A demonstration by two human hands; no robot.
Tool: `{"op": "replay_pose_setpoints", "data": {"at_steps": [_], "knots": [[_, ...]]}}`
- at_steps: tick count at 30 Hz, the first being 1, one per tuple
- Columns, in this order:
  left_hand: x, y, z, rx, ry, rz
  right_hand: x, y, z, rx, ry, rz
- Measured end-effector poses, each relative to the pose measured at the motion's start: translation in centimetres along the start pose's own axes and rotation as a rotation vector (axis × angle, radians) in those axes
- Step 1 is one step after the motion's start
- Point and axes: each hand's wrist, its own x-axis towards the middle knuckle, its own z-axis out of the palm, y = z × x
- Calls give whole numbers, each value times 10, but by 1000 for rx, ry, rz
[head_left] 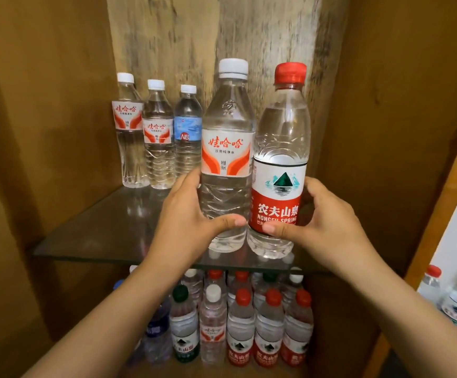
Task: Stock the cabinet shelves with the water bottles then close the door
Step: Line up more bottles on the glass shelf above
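My left hand (191, 214) grips the lower part of a white-capped bottle with an orange label (226, 148). My right hand (322, 214) grips a red-capped bottle with a red label (280, 165). The two bottles stand upright side by side at the front of the glass shelf (91, 236), their bases at or just above the glass. Three white-capped bottles stand in a row at the back left of that shelf: two with orange labels (127, 132) (158, 137) and one with a blue label (187, 132).
Below the glass, the lower shelf holds several bottles (241, 323) with red, white and green caps. Wooden cabinet walls (44, 105) close in left and right. More bottles (456, 301) stand outside the cabinet at the lower right.
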Motion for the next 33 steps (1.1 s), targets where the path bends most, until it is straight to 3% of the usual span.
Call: {"op": "replay_pose_setpoints", "data": {"at_steps": [10,16,23,30,33], "knots": [[37,-23,19,41,24,-30,33,12,8,76,-62,84],[89,-39,35,219,1,-83,78,15,30,140,-85,245],[125,-58,49,334,97,-219,130,29,61,157,-61,340],[137,-68,59,352,253,-187,164,37,85,90,-55,329],[140,-66,60,526,292,-155,173,38,88,50,-40,337]]}}
